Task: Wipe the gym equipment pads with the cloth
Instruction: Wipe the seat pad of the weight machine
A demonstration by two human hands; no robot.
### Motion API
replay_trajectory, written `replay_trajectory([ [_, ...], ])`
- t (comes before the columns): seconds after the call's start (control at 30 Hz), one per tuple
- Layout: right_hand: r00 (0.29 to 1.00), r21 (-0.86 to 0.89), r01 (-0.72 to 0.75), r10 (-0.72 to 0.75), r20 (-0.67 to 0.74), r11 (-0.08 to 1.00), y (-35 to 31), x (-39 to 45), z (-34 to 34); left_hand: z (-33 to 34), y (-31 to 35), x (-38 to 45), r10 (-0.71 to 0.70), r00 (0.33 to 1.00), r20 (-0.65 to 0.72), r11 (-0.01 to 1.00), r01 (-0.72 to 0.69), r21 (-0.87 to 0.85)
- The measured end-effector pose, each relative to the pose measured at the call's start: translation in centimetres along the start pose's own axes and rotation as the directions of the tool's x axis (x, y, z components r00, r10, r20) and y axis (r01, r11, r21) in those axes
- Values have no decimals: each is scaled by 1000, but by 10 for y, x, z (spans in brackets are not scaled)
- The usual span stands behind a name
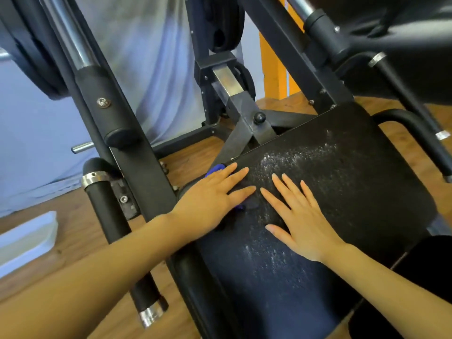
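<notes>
Seat pad point(342, 192) barely started, I'd say: white residue across the middle toward its far edge. One pad in hand, a second point(403, 25) above. Two hands, both flat, fingers straight: left point(215, 199) presses one blue cloth point(215, 170) at the pad's left edge; right point(298, 216) bare on pad.

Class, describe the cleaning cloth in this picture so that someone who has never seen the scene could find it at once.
Start at the big black seat pad speckled with white droplets, low in the middle of the machine. Go to its left edge, where the left hand lies flat with straight fingers. The cloth is under that hand, mostly hidden; it is the only bright blue thing among black padding and metal.
</notes>
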State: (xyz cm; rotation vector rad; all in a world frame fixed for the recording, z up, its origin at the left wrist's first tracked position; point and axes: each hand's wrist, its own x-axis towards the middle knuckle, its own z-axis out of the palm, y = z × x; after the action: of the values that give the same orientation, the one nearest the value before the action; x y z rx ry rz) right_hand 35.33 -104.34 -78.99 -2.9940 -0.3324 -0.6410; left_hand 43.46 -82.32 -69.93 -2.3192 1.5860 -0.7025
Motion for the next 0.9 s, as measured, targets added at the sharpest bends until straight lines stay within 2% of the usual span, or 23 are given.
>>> replay_trajectory([
  [0.07, 1000, 5, -16, 16, -7, 1000, 6, 0, 2, 11, 7, -3, 24, 1000, -10, 995, -25, -100],
  [0.17, 998, 40, -55, 55, -18, 998, 13, 0, 3, 9, 3, -3, 240, 970, 45, 955, -227, -190],
  [0.2, 997, 61, -77, 78, -23, 995, 15, 0, 4, 6, -7, 2, 273, 960, 61, 947, -257, -195],
  [0.23, 995, 75, -91, 93, -28, 993, 17, -1, 5, 5, -17, 9, 270, 961, 62, 949, -255, -185],
  [0.33, 995, 80, -83, 86, -41, 993, 19, -2, 8, 6, -30, 28, 109, 994, 26, 978, -103, -180],
  [0.37, 995, 81, -80, 84, -44, 993, 20, -2, 9, 9, -26, 30, 95, 996, 4, 975, -92, -200],
  [0.43, 995, 84, -77, 82, -50, 993, 19, -1, 10, 14, -15, 24, 204, 979, 0, 952, -198, -235],
  [0.5, 995, 82, -76, 81, -58, 994, 20, -1, 11, 14, -7, 16, 381, 923, 52, 891, -351, -289],
  [0.57, 995, 82, -77, 82, -61, 994, 20, -3, 12, 9, -14, 19, 483, 872, 78, 848, -444, -289],
  [0.63, 994, 72, -83, 88, -69, 994, 19, -3, 13, 6, -31, 34, 455, 888, 72, 872, -427, -241],
  [0.73, 993, 65, -87, 91, -76, 994, 19, -2, 15, 4, -47, 54, 273, 961, 36, 943, -260, -208],
  [0.8, 993, 67, -84, 89, -80, 994, 20, -2, 16, 9, -35, 47, 226, 974, 1, 949, -220, -226],
  [0.87, 992, 76, -78, 84, -90, 994, 20, -3, 16, 13, -11, 28, 338, 941, 9, 897, -319, -306],
  [0.9, 992, 81, -75, 83, -96, 994, 20, -4, 16, 15, -1, 18, 437, 899, 21, 848, -404, -343],
])
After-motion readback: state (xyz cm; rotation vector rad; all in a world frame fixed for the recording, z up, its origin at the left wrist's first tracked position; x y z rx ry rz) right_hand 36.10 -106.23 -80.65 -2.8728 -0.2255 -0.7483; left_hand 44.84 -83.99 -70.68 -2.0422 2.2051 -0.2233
